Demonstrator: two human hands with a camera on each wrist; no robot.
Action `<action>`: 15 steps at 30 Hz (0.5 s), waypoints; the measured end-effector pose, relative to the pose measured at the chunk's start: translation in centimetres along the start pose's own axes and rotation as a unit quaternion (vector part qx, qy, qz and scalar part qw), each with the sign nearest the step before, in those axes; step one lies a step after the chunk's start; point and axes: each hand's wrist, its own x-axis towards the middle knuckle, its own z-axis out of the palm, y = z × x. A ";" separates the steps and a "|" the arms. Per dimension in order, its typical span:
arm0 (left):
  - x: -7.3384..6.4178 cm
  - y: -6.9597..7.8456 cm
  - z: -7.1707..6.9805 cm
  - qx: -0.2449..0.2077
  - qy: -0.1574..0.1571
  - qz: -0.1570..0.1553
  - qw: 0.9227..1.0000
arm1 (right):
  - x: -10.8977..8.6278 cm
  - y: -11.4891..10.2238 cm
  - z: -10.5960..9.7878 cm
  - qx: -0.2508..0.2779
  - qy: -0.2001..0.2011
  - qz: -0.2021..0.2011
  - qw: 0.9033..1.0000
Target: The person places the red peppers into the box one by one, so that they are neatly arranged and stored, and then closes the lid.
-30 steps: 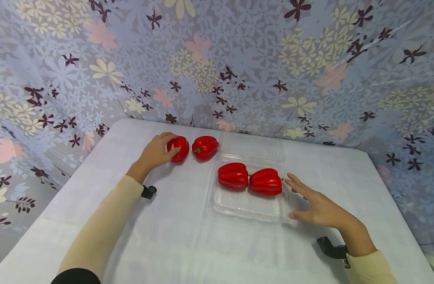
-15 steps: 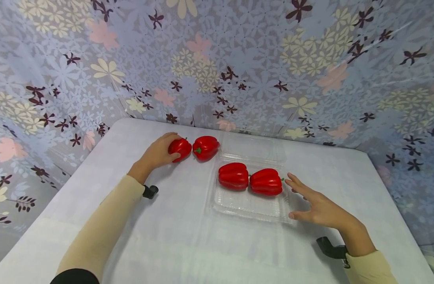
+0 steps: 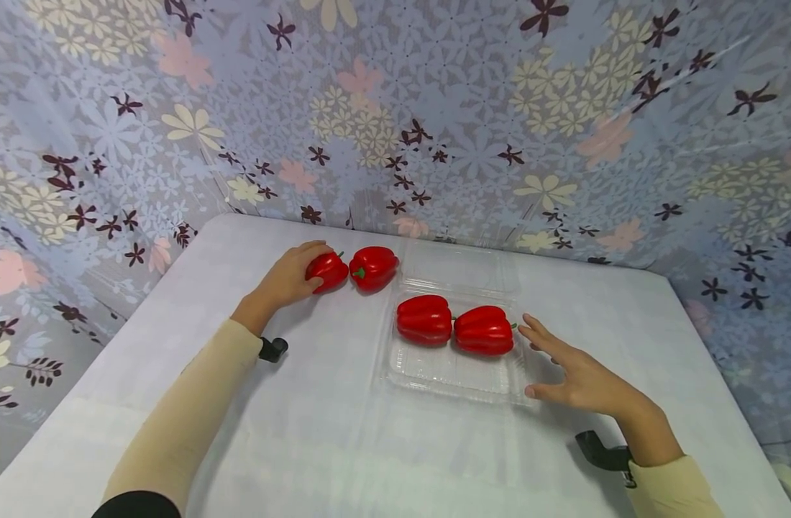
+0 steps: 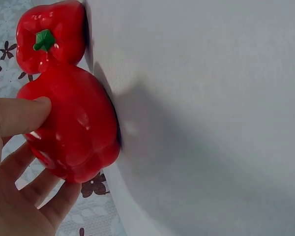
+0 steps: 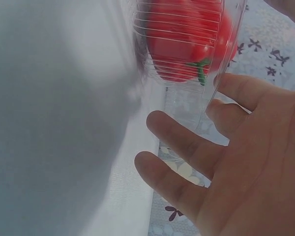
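In the head view my left hand (image 3: 284,278) holds a red bell pepper (image 3: 327,273) at the table's back left. The left wrist view shows the thumb across this pepper (image 4: 78,123) and the fingers on its opposite side. Right beside it lies a second bell pepper (image 3: 374,267), its green stem facing the front left. Two more bell peppers, a left one (image 3: 424,320) and a right one (image 3: 484,331), lie side by side in a clear plastic clamshell container (image 3: 456,378). My right hand (image 3: 577,374) is at the container's right side, fingers spread; whether a fingertip touches its rim I cannot tell.
The container's clear lid (image 3: 460,267) lies folded back behind it. White cloth covers the table (image 3: 292,432). A flowered curtain (image 3: 460,129) hangs along the table's back edge. Each wrist wears a dark camera mount.
The pepper under my left hand has turned, bringing its stem into sight at the back, and has shifted slightly right toward its neighbour. My right hand keeps its place.
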 end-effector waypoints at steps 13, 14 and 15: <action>-0.4 0.1 0.2 -0.018 0.007 -0.011 1.000 | 0.0 -0.2 -0.1 0.000 0.002 0.003 1.000; -0.4 0.1 0.2 -0.020 0.006 -0.010 1.000 | 0.0 -0.2 -0.1 0.002 0.000 0.005 1.000; -0.5 0.1 0.2 -0.022 0.005 -0.011 1.000 | 0.0 -0.3 0.0 0.003 -0.001 0.006 1.000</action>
